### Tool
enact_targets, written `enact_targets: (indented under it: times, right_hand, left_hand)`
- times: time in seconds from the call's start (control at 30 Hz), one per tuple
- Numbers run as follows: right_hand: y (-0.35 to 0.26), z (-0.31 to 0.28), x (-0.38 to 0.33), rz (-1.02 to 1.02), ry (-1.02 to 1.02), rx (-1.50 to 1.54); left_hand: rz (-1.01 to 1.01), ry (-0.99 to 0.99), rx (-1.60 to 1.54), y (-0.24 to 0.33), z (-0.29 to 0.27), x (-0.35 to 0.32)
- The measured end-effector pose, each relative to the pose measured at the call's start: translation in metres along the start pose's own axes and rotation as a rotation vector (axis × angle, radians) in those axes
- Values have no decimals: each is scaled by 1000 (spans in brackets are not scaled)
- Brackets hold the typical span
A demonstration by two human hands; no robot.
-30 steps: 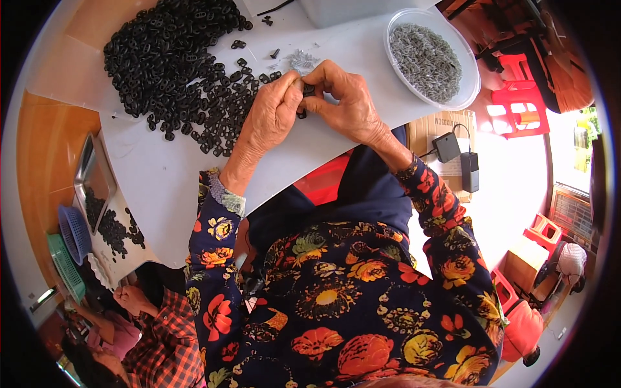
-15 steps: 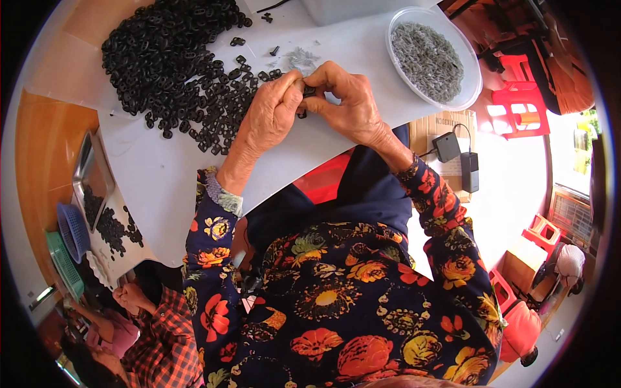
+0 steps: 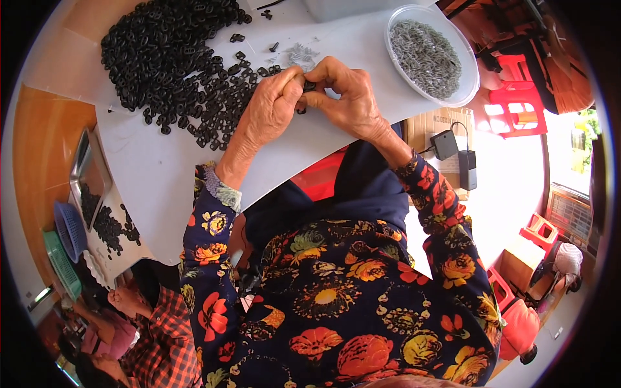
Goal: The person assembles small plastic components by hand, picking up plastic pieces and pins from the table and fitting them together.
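Note:
My left hand (image 3: 275,107) and my right hand (image 3: 346,97) meet fingertip to fingertip above the white table's near edge. Between them is a small black plastic piece (image 3: 309,85), mostly covered by the fingers. Both hands are closed on it, the right with thumb and forefinger in a pinch. Just left of my left hand spreads a pile of black plastic pieces (image 3: 162,58), each with two holes. Beyond my fingertips lies a little heap of clear small parts (image 3: 301,55). A round clear tub (image 3: 471,84) at the far right holds many more small greyish parts.
A small black peg (image 3: 274,47) lies on the white table (image 3: 139,168). At left, a metal tray (image 3: 83,161) and more black pieces (image 3: 113,229) sit near blue (image 3: 70,226) and green baskets (image 3: 61,262). A person in a checked shirt (image 3: 165,330) sits lower left. Red stools (image 3: 521,110) stand at right.
Both hands stay together on the small black piece, with only slight shifts of the fingers. The whole view has moved a little.

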State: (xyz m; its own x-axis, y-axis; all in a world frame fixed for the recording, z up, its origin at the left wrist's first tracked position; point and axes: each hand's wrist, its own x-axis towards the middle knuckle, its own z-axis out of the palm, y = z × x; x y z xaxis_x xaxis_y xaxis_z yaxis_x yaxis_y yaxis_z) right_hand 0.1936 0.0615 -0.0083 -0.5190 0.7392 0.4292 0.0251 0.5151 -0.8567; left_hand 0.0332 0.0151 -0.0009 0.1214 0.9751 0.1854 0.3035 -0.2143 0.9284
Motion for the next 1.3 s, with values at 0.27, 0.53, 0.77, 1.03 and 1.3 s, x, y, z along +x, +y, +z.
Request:
enact_targets:
  times: [0.27,0.53,0.77,1.03,1.3]
  right_hand:
    - [3,2,1,50,-5,-15]
    - [0,1,0,17,-17,-11]
    - [3,0,3,9,-26,17]
    - [6,0,2,23,-16,25]
    - [4,-1,2,160,4,327]
  left_hand:
    - [4,69,-28,0,2,0]
    - [5,72,14,0,5,-5]
    - [-10,75,55,-3,1,-2]
    - [35,75,70,-7,-1,-1]
    - [52,127,-20,-8,7,0]
